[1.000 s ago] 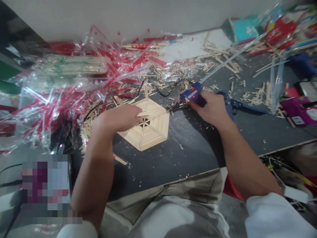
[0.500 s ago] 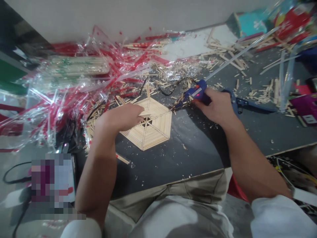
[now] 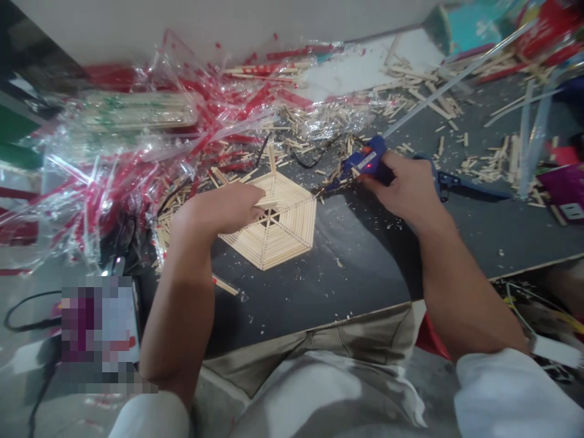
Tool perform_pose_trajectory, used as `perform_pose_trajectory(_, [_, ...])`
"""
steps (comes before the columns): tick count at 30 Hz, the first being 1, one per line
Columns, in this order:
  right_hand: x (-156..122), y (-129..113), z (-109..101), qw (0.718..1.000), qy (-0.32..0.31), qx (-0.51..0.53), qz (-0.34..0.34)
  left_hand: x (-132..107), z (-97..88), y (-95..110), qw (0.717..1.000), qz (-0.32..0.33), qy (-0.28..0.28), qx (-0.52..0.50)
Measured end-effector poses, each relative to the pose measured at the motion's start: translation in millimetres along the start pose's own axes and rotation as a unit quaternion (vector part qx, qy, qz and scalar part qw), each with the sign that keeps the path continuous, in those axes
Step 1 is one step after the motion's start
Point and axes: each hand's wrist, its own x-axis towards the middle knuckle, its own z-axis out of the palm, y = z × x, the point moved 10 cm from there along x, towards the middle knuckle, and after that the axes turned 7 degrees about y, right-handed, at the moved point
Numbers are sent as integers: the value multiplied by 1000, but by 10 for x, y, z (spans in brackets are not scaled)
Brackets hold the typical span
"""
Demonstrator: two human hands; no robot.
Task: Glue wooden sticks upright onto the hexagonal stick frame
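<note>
A flat hexagon built from thin wooden sticks (image 3: 283, 228) lies on the dark tabletop (image 3: 365, 267), with a small hole at its centre. My left hand (image 3: 219, 210) rests on its left part, fingers pinched on a short wooden stick (image 3: 270, 201) near the centre. My right hand (image 3: 404, 188) grips a blue glue gun (image 3: 365, 163) just right of the hexagon, nozzle pointing left at the hexagon's upper right corner. A clear glue stick (image 3: 451, 82) pokes out of the gun's back.
Crumpled clear and red plastic wrappers (image 3: 137, 140) with stick bundles pile up at the left and back. Loose cut sticks (image 3: 424, 100) litter the far side. Blue cutters (image 3: 465, 185) lie behind my right hand. Coloured packets (image 3: 566, 194) sit at the right edge.
My right hand has drawn the glue gun slightly away to the right of the hexagon's edge. My left hand stays pinched near the centre. The view shifted a little.
</note>
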Motion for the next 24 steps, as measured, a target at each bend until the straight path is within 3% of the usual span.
perform_pose_trajectory(10, [-11,72,74,999,-34,-20,13,-22,-34,38,1000,-1,-2,15])
perform_pose_trajectory(24, [-21,56,114,1000,-22,-16,0,-5,-10,11,1000,24,3,19])
